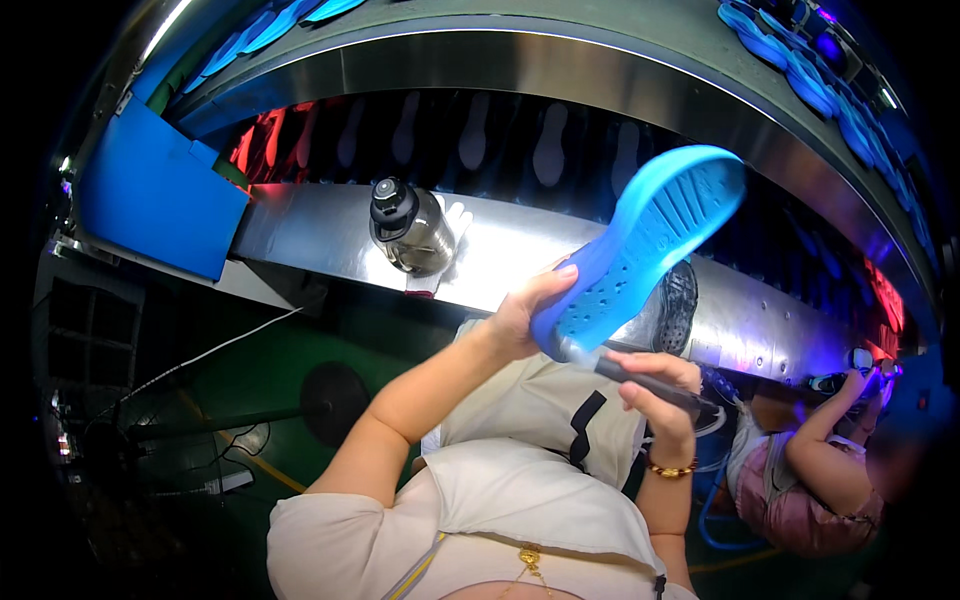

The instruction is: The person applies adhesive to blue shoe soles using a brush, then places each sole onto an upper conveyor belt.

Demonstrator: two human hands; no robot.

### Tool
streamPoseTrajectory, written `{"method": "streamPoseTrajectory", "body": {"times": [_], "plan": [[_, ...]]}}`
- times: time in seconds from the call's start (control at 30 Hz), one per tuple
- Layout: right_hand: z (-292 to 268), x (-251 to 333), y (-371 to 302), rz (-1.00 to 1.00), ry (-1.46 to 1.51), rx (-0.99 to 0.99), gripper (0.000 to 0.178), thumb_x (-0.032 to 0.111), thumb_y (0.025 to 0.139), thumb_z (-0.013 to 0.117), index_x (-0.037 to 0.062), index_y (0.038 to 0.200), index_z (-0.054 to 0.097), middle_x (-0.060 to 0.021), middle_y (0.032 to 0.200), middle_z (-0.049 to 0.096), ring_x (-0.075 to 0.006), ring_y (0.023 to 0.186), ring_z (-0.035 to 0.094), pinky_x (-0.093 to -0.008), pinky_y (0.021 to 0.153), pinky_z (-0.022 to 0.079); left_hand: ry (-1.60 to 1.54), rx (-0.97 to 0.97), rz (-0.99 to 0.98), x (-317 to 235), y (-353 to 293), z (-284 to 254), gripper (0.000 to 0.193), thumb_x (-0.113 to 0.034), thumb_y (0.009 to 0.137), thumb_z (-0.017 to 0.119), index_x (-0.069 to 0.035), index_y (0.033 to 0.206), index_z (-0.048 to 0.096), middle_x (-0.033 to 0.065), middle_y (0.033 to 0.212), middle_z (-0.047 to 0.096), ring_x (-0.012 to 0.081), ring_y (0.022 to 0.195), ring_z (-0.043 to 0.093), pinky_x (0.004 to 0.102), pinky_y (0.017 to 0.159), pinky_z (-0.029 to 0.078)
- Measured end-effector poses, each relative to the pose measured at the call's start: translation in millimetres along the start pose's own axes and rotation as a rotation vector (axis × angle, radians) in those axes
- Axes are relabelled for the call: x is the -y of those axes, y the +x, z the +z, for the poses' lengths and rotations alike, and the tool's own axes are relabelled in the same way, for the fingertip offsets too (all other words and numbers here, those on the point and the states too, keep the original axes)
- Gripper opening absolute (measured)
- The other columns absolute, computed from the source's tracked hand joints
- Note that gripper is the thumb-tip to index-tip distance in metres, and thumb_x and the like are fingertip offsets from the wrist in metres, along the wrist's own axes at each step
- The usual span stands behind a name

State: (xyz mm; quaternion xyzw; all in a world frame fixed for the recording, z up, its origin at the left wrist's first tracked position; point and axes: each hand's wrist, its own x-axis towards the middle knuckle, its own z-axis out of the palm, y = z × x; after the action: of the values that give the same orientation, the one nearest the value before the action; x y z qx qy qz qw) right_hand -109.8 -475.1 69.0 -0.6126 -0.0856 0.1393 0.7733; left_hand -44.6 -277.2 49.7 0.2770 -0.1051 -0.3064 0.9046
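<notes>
My left hand (pixel 535 308) is closed around the heel end of a bright blue shoe sole (pixel 655 215), which is tilted up with its toe to the far right. Grooves and small holes show on the side facing me. My right hand (pixel 655 388) grips a dark-handled brush (pixel 648 384). The brush's pale, blurred tip is at the heel edge of the sole and seems to touch it. Behind the blue sole, a dark shoe sole (pixel 679 310) with a pitted surface lies on the steel bench (pixel 540 240), partly covered.
A clear bottle with a black lid (pixel 408 228) stands on the bench to the left. Beyond it, soles line a dark recess under a conveyor (pixel 560 50) carrying blue soles (pixel 812 85). A blue metal panel (pixel 155 190) is at far left. Another person (pixel 810 480) works at right.
</notes>
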Motion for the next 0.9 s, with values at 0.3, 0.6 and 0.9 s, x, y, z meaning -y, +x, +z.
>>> {"method": "streamPoseTrajectory", "body": {"times": [0.3,0.6,0.9], "plan": [[-2.2,42.3,11.0,-0.242,-0.577,0.455,0.020,-0.001,0.067,0.067,-0.0002,0.087,0.063,-0.0140,0.091,0.064,-0.0252,0.084,0.063,-0.0282,0.074,0.050,0.308,0.048,-0.414,-22.8,-1.1,11.3,0.061,-0.033,0.079,0.049,0.004,0.126,0.035,0.0182,0.116,0.050,0.0225,0.101,0.052,0.0312,0.088,0.040],[-11.7,62.2,7.8,-0.159,-0.787,0.556,0.021,-0.002,0.068,0.065,0.0016,0.088,0.063,-0.0119,0.092,0.064,-0.0209,0.078,0.065,-0.0250,0.070,0.051,0.501,0.114,-0.585,-30.4,-8.9,1.6,0.061,-0.036,0.080,0.048,0.003,0.126,0.038,0.0191,0.115,0.050,0.0234,0.099,0.053,0.0309,0.085,0.043],[-21.8,53.7,1.6,-0.256,-0.743,0.481,0.020,-0.002,0.068,0.065,-0.0001,0.088,0.062,-0.0132,0.093,0.064,-0.0230,0.085,0.063,-0.0288,0.074,0.051,0.404,0.036,-0.474,-41.5,-24.0,3.0,0.064,-0.038,0.080,0.048,0.004,0.127,0.036,0.0188,0.122,0.046,0.0235,0.106,0.050,0.0316,0.091,0.039]]}}
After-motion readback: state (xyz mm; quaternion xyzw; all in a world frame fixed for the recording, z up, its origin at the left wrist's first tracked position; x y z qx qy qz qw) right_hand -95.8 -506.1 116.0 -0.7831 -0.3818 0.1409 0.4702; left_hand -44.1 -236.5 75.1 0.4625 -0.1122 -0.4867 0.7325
